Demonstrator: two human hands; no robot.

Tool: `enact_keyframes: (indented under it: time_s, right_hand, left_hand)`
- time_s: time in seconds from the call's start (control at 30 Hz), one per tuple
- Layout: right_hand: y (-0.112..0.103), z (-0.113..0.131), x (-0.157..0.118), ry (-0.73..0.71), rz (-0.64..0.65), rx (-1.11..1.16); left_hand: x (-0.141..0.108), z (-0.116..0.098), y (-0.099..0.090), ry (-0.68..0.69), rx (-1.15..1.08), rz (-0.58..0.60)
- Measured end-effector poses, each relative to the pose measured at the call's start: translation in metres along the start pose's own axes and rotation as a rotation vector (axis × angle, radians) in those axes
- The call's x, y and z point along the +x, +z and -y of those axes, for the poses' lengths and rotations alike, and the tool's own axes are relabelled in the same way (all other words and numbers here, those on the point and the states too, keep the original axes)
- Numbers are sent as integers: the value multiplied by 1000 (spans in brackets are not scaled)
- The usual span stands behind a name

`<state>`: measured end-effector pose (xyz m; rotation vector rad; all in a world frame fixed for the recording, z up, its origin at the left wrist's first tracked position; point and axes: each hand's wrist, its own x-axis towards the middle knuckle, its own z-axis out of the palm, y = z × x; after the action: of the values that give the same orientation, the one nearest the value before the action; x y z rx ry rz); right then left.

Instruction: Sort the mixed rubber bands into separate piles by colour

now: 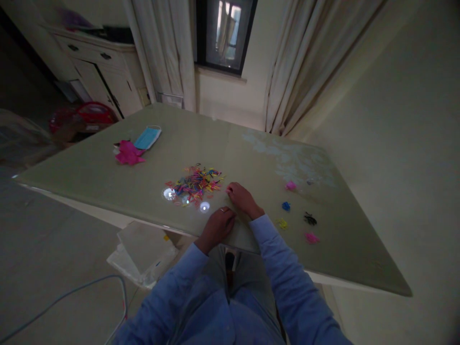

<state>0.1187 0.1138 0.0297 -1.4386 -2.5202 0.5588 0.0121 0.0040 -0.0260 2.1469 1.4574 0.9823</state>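
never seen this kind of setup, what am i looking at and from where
No machine: a person's bare left hand and right hand, in blue sleeves. This one picture is from the person's head-worn camera, facing forward and down. On the glossy green table lies a heap of thin multicoloured strands; to its right, a blue clump, yellow clump, black clump and two pink clumps; to its left, a light-blue face mask beside a crumpled pink item. Both hands are near the heap; whether either holds anything is unclear.
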Motion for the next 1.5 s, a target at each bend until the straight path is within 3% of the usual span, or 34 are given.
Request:
enact_keyframes:
  time_s: [0.07, 0.1, 0.2, 0.27, 0.37, 0.5, 0.73, 0.8, 0.9, 1.0, 1.1, 1.2, 1.3, 1.5]
  right_hand:
    - [-5, 0, -14, 27, -43, 216]
    - [-9, 1, -25, 44, -49, 428]
    - [-21, 6, -68, 66, 25, 1298]
    - [-31, 10, -102, 64, 68, 1703]
    - [-47, 13, -145, 81, 58, 1998]
    - [-63, 7, -178, 122, -19, 2087]
    - [-65, -14, -203, 202, -54, 1951]
    - [-61, -25, -211, 266, -114, 1840]
    - [-52, -55, -223, 398, -357, 1500]
    - [-44, -94, -237, 587, -612, 898]
    - [-40, -125, -252, 775, -553, 351]
    - [-41, -140, -261, 877, -421, 50]
    - [-43, -146, -264, 918, -376, -68]
    - [-44, -151, -262, 897, -388, -88]
  left_hand:
    - [0, 0, -1, 1, -7, -4]
    - [0, -1, -1, -1, -8, -6]
    - [0, -3, -4, -10, -16, -6]
    - [1, -5, -5, -16, -22, -6]
    - [1, -3, -5, -9, -33, -18]
    - [1, 3, -3, 11, -48, -42]
    - [2, 4, -5, 3, -38, -36]
    - [3, 4, -5, -13, -28, -41]
    - [4, 4, -4, -24, -16, -42]
    - [4, 5, -4, -29, -4, -58]
    - [3, 7, -3, -34, 12, -50]
    - [4, 9, -3, -48, 32, -52]
    - [4, 8, -2, -66, 54, -57]
    - [5, 4, -2, -79, 81, -64]
